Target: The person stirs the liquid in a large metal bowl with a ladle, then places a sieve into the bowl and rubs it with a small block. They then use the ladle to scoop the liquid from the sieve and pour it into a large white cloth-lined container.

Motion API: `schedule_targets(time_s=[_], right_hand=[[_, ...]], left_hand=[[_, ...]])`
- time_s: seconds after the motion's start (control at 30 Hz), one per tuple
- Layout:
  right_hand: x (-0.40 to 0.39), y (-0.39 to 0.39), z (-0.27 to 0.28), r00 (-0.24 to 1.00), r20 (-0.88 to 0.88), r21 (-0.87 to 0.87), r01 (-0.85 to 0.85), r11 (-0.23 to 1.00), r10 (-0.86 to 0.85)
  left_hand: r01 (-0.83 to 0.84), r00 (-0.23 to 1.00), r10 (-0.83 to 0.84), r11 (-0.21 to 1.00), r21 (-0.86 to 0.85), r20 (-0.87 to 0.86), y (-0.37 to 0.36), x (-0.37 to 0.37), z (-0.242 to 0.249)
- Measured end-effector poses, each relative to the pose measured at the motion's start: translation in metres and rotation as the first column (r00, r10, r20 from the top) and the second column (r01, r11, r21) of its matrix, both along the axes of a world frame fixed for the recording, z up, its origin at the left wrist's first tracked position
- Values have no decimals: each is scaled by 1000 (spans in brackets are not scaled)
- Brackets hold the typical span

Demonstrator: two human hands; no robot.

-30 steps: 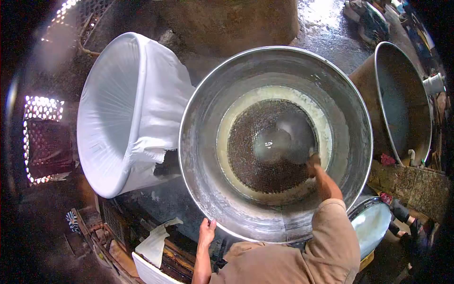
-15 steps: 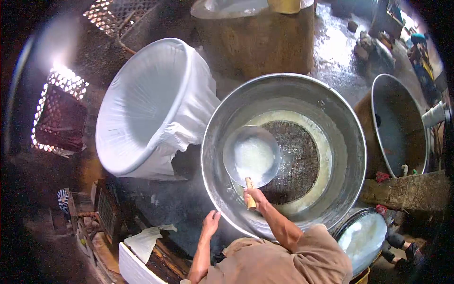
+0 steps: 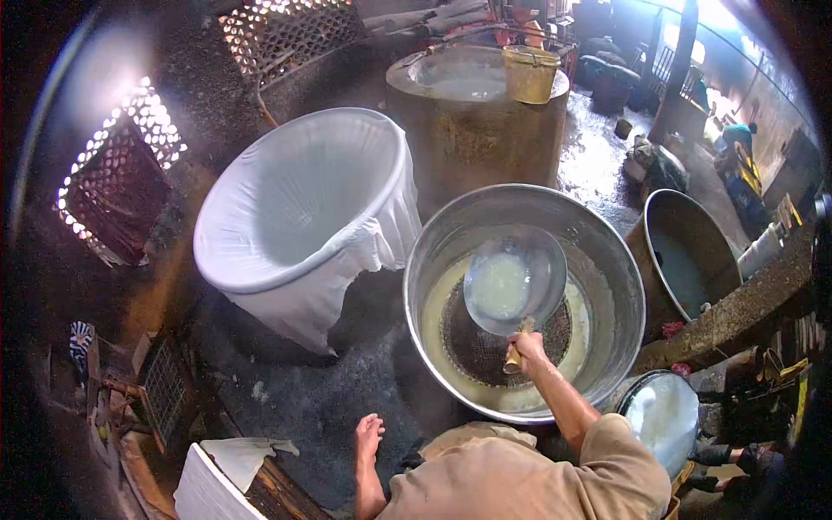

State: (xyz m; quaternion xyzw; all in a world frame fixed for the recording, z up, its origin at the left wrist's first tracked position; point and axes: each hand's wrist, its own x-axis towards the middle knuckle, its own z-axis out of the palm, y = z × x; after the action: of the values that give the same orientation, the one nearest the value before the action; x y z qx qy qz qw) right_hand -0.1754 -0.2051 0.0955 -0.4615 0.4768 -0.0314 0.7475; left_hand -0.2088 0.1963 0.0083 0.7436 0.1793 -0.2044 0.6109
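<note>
My right hand is wrapped round the short wooden handle of a wide, shallow metal ladle. Pale liquid lies in the ladle's bowl, which is over the inside of a large round metal vat. Below it, a dark woven mesh disc shows at the bottom of the vat, with cream-coloured liquid around it. My left hand is left of the vat near my body, its fingers partly curled and apart, with nothing in them.
A white cloth-lined tub stands left of the vat. Behind is a stone-like cistern with a yellow bucket on its rim. At right are a metal drum and a round, pale-topped container. Another person's legs show at lower right.
The view has tilted up, showing more background. The ladle has moved right and away from my body within the vat, and its liquid patch looks smaller. My left hand's fingers have spread.
</note>
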Motion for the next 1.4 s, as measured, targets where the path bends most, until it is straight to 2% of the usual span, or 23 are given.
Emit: schedule_targets(time_s=[0.07,0.17,0.3,0.43,0.5,0.63,0.7,0.73,0.77,0.8,0.87,0.93,0.97,1.0,1.03,1.07,1.1,1.13,1.17,1.23,1.3,1.33,1.4], right_hand=[[-6,25,19,999,24,-95,-44,994,47],[-10,70,25,996,35,-92,-77,993,80],[-4,114,38,956,176,-145,-209,967,233],[10,125,86,858,404,-448,-117,886,317],[19,115,100,780,554,-226,-197,954,292],[43,83,67,740,555,-291,-255,922,380],[44,66,37,838,356,-341,-294,893,412],[42,58,-5,847,322,-341,-313,886,423],[29,45,-11,837,340,-339,-316,886,428],[17,32,-17,887,178,-248,-379,891,427],[-2,7,-77,920,53,-106,-383,918,390],[-15,-26,-84,940,-106,-8,-327,945,324],[-16,-44,-114,856,-351,-174,-459,871,381],[-22,-67,-187,855,-380,-130,-428,895,354],[-26,-93,-254,853,-452,-259,-406,877,261],[-17,-130,-247,743,-582,-245,-549,799,332],[-26,-167,-332,845,-472,-312,-427,849,252],[-15,-201,-304,756,-545,-266,-565,781,362],[-7,-229,-294,752,-584,-222,-510,831,305],[16,-256,-215,695,-697,-394,-577,715,177],[31,-285,-228,589,-800,-354,-617,703,115],[31,-294,-231,561,-813,-334,-670,663,158],[26,-290,-234,564,-803,-317,-678,663,192]], left_hand=[[-61,996,62,998,25,-58,13,-16,-8],[-36,996,35,999,-15,-83,26,-30,-23],[47,996,-52,997,-66,-77,10,-20,-11],[239,971,-239,969,53,-6,-28,-1,11],[283,958,-284,959,16,43,-49,9,26],[336,942,-336,941,44,-4,-82,27,36],[363,932,-363,928,88,-14,-89,34,27],[388,921,-390,913,122,-11,-92,39,22],[414,908,-418,897,155,-9,-96,44,19],[417,908,-419,894,165,-22,-102,49,20],[399,912,-410,895,200,15,-113,56,22],[381,922,-387,896,229,-20,-128,63,29],[364,930,-366,897,250,-41,-136,68,30],[353,935,-352,903,247,-46,-140,71,24],[350,936,-347,902,253,-58,-146,76,25],[417,904,-419,822,389,-83,-151,78,30],[474,865,-487,715,514,-120,-156,80,37],[418,894,-444,778,470,-60,-165,79,42],[423,894,-442,772,474,-77,-164,79,38],[404,903,-423,784,471,-70,-155,77,27],[426,898,-429,783,453,-103,-156,80,27],[417,903,-420,800,430,-95,-148,78,17],[383,922,-372,841,383,-106,-140,76,6]])
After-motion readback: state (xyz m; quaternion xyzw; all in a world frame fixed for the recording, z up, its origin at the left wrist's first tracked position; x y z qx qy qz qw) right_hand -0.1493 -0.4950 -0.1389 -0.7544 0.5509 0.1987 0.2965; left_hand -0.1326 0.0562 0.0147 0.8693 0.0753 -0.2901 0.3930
